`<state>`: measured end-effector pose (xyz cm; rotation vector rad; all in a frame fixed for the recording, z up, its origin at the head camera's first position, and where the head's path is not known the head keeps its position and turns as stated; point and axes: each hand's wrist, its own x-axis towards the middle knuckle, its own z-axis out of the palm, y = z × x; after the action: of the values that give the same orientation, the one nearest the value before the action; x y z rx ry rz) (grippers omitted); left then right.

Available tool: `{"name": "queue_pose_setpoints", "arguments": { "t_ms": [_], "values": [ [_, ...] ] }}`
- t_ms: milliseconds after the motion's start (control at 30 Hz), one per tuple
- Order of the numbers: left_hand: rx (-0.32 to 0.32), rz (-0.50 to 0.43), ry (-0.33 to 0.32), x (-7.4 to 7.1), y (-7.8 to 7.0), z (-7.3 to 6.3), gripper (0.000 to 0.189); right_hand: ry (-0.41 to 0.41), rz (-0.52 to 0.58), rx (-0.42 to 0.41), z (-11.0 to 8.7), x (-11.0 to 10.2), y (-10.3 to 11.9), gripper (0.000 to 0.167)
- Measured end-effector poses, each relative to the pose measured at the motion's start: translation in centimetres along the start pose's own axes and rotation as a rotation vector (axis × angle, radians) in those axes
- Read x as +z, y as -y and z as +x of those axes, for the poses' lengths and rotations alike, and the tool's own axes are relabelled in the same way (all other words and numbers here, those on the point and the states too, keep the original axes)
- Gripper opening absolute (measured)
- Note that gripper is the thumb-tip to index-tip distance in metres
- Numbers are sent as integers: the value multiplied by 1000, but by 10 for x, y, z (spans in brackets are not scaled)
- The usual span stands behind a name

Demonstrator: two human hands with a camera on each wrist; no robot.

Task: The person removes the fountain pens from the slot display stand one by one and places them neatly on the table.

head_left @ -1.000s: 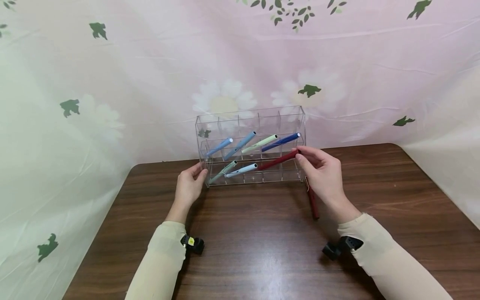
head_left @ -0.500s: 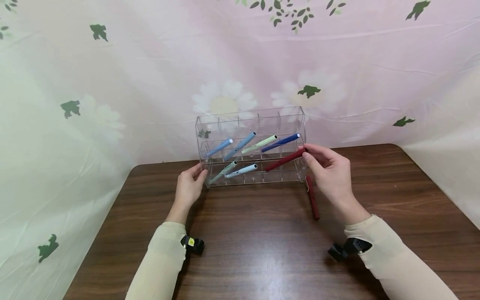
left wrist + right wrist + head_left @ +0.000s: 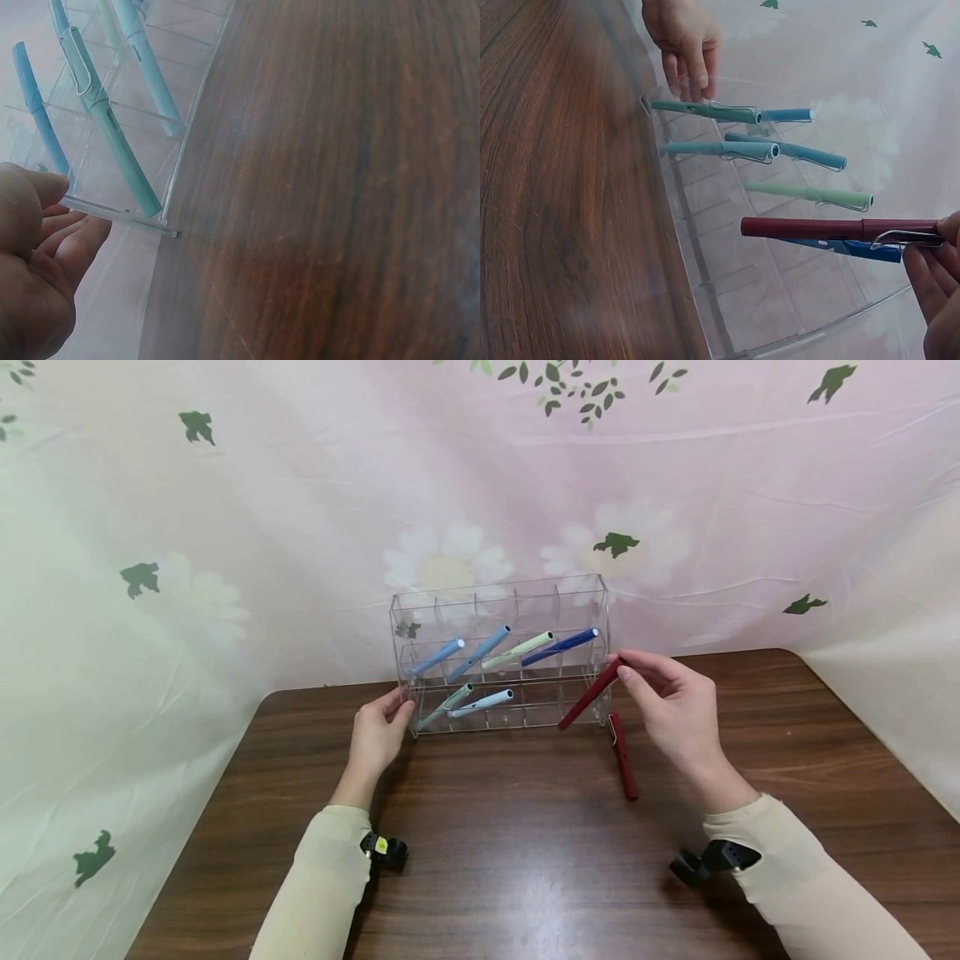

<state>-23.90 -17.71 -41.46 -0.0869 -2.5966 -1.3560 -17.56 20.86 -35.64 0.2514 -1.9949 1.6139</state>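
A clear plastic pen rack [image 3: 536, 603] with divided tiers stands at the back of the table. My left hand [image 3: 381, 727] holds its left side wall between thumb and fingers. My right hand [image 3: 677, 706] pinches a dark red pen [image 3: 588, 700] by its capped end, just in front of the rack's right side. The pen slants down to the left; in the right wrist view its clip shows by the fingers. On the upper tier lean a light blue pen [image 3: 439, 657], a grey-blue pen [image 3: 478, 655], a pale green pen [image 3: 517, 651] and a dark blue pen [image 3: 560, 647].
The lower tier holds a sage green pen [image 3: 446, 707] and a pale blue pen [image 3: 482, 702] at its left. Another dark red pen [image 3: 624, 760] lies on the wooden table [image 3: 495, 827] beside the rack's right corner. A flowered cloth [image 3: 315, 510] hangs close behind.
My right hand has drawn the dark red pen rightward from over the lower tier, and its free end has tilted further down. My left hand stays on the rack.
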Motion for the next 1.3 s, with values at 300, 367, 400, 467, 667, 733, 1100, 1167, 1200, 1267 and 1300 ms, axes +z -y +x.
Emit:
{"name": "queue_pose_setpoints", "arguments": {
  "t_ms": [300, 367, 400, 467, 667, 733, 1100, 1167, 1200, 1267, 1300],
  "values": [
    [-3, -1, 6, 0, 1, 1, 38, -28, 25, -9, 2, -7, -2, 22],
    [-3, -4, 10, 0, 1, 1, 39, -27, 15, -8, 3, -9, -2, 22],
    [-4, -2, 11, 0, 1, 1, 39, -26, 0, -7, 3, -10, -2, 22],
    [-3, 0, 10, 0, 1, 1, 39, -21, -30, 1, 4, -12, -2, 23],
    [2, 1, 11, 0, 2, 2, 39, 8, -94, 28, 3, -19, -6, 26],
    [-1, 2, 12, 0, 2, 2, 39, 17, -101, 35, 3, -21, -7, 26],
    [-13, -5, 15, 0, 1, 2, 40, 6, -151, 89, 5, -31, -13, 27],
    [-15, -9, 13, 0, 1, 2, 40, 0, -135, 97, 6, -33, -13, 26],
    [-16, -9, 12, 0, 1, 2, 40, -2, -132, 101, 6, -33, -14, 26],
    [-20, -8, 9, 0, 2, 2, 39, -5, -120, 118, 6, -34, -15, 27],
    [-21, -8, 8, 0, 2, 2, 39, -6, -109, 130, 6, -35, -15, 27]
  ]
}}
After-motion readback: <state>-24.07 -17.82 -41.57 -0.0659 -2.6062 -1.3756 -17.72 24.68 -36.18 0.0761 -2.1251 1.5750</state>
